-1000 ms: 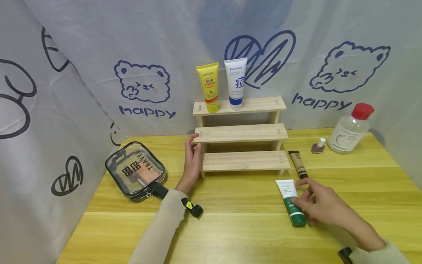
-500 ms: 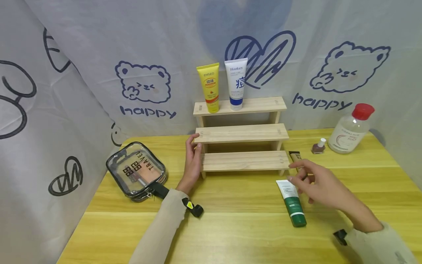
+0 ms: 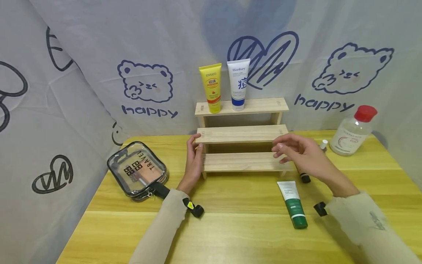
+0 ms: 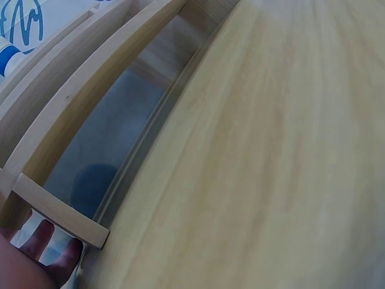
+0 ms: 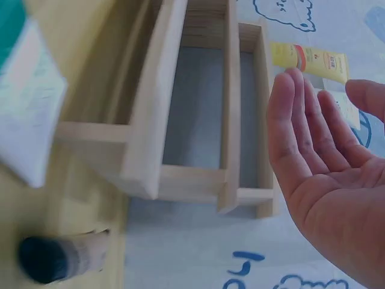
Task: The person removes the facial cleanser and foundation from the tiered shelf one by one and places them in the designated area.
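A three-tier wooden display rack [image 3: 242, 134] stands at the back of the table. My left hand [image 3: 191, 163] holds its left end, with fingertips at the middle tier; in the left wrist view, fingers [image 4: 41, 241] show behind the end post. My right hand [image 3: 306, 156] hovers by the rack's right end, holding nothing, its fingers loosely bent. On the top tier stand a yellow squeeze tube [image 3: 211, 88] and a white-and-blue tube [image 3: 239, 84]. A white-and-green tube [image 3: 292, 205] lies in front of my right hand. That hand partly hides a tan tube with a black cap [image 3: 305, 178].
A clear bottle with a red cap [image 3: 351, 135] stands at the back right. Beside it, a small nail polish bottle [image 3: 324, 143] is partly hidden by my right hand. A clear travel pouch [image 3: 136, 170] lies on the left. A printed cloth [image 3: 148, 36] hangs behind the table.
My right hand has risen from beside the white-and-green tube, away and to the left, towards the rack's right end. My left hand stays on the rack.
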`<state>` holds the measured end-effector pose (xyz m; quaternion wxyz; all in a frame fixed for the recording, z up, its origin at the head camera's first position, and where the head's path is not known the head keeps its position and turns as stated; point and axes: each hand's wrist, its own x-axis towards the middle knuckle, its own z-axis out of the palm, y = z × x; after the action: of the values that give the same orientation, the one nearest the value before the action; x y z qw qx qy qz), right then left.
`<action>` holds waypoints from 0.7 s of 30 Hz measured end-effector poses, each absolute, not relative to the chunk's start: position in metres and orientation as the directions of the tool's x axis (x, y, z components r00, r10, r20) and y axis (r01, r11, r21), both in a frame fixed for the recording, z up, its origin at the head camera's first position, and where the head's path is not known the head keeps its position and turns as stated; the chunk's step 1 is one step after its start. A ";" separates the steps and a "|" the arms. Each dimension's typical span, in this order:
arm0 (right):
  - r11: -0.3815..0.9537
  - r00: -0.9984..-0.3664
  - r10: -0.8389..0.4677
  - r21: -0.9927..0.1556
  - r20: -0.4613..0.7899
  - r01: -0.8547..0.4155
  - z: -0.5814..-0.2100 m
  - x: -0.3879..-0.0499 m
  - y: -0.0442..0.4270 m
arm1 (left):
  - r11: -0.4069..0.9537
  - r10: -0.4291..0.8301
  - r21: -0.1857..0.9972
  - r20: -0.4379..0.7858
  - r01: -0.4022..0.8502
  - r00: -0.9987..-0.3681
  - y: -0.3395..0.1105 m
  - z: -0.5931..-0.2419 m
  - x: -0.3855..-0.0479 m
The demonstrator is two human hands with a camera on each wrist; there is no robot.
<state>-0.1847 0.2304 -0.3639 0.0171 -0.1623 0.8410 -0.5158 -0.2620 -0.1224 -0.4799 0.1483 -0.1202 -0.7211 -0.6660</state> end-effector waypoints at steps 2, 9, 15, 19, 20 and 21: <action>0.433 -0.951 -0.273 -0.864 0.148 -0.258 -0.359 -0.191 0.225 | 0.089 -0.026 0.926 0.370 0.367 -0.929 -0.121 -0.478 -0.261; 0.433 -0.953 -0.198 -0.852 0.229 -0.295 -0.343 -0.211 0.210 | 0.104 -0.040 0.917 0.390 0.384 -0.920 -0.121 -0.478 -0.262; 0.416 -0.966 -0.127 -0.872 0.226 -0.259 -0.334 -0.227 0.197 | 0.100 -0.039 0.938 0.337 0.332 -0.941 -0.121 -0.474 -0.260; 0.423 -0.968 -0.105 -0.870 0.230 -0.253 -0.331 -0.237 0.191 | 0.073 -0.026 0.930 0.363 0.360 -0.932 -0.126 -0.498 -0.275; 0.416 -0.966 -0.105 -0.872 0.235 -0.257 -0.330 -0.239 0.191 | 0.069 -0.022 0.928 0.368 0.366 -0.930 -0.125 -0.498 -0.275; 0.409 -0.966 -0.104 -0.875 0.237 -0.259 -0.330 -0.241 0.191 | 0.066 -0.018 0.926 0.374 0.372 -0.927 -0.125 -0.498 -0.275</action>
<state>-0.2412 0.1906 -0.3299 -0.0726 -0.1085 0.8363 -0.5325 -0.2751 -0.1249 -0.4985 0.1451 -0.1235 -0.7153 -0.6723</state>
